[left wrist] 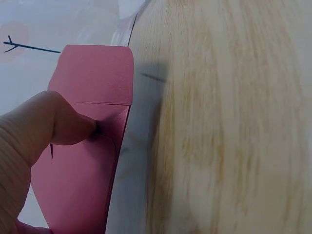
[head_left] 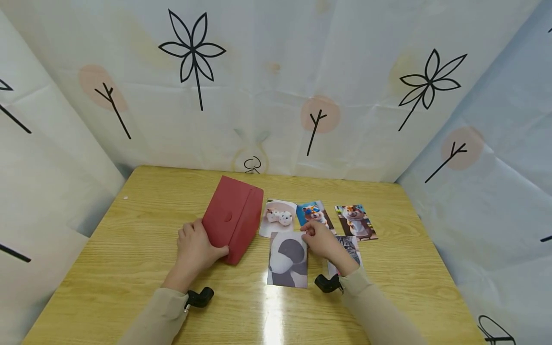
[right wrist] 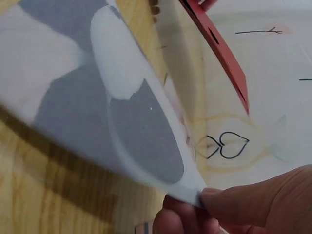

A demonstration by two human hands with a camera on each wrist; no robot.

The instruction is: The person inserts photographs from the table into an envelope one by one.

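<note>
Left hand point(head_left: 195, 245): fingers gripping matte, folded red envelope point(head_left: 230, 218), ten o'clock of rectangular card point(head_left: 288, 263). Right hand point(head_left: 321, 241): pinching card's one-o'clock corner; only right wrist view shows curl.

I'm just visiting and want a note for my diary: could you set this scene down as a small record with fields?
Left hand: holds the red envelope
Right hand: pinches the grey-and-white picture by a corner
Beside the envelope: a picture with two white round figures
Partly covered by the right hand: a blue picture
Partly hidden by the right arm: a striped cat picture
Farthest right: an animal picture
Surface: wooden table
Backdrop: pale cloth with drawn plants
</note>
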